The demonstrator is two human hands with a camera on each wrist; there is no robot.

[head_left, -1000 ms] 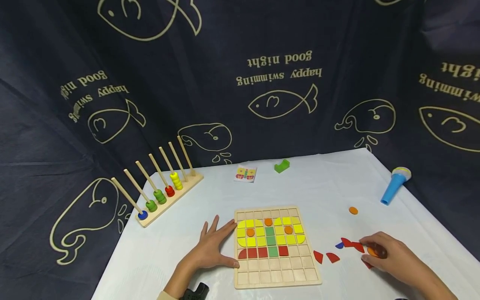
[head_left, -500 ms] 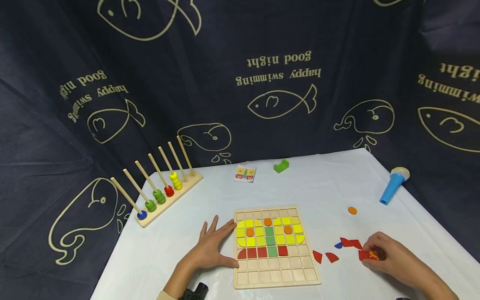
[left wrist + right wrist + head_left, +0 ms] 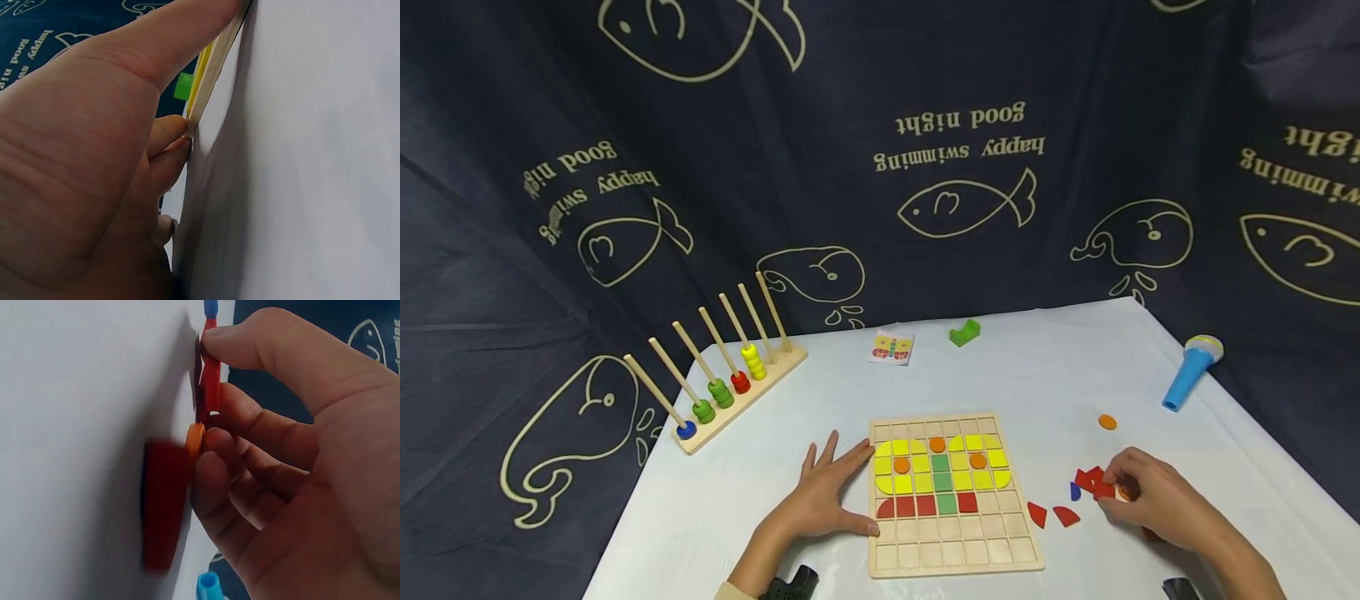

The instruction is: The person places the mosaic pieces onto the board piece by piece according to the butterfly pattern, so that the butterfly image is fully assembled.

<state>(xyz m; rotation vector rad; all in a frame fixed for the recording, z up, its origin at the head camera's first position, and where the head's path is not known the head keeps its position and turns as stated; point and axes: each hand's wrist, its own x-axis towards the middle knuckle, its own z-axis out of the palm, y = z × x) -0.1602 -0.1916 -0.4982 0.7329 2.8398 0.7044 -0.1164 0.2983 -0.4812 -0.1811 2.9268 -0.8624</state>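
Note:
A wooden grid board [image 3: 917, 562] lies on the white table, with yellow, orange, green and red flat pieces in its cells. My left hand [image 3: 820, 500] is spread at the board's left edge, thumb and fingers touching it, as the left wrist view also shows. Right of the board, my right hand [image 3: 1172, 504] pinches a red flat piece [image 3: 212, 375] between thumb and forefinger, low over other red pieces [image 3: 1084, 479]. Beneath its curled fingers lie an orange disc [image 3: 194, 439] and a blurred dark red piece [image 3: 164, 506], partly hidden in the head view.
Between board and right hand lie red quarter-round pieces [image 3: 1066, 517] and a small blue piece [image 3: 1076, 492]. Farther back are an orange disc [image 3: 1107, 422], a blue toy microphone [image 3: 1187, 375], a green block [image 3: 965, 333] and a pattern card [image 3: 892, 348]. A peg abacus [image 3: 741, 404] stands left.
My right hand has moved left and slightly away from me, bringing a red piece against the other red ones. The blue piece has turned. My left hand stays at the board.

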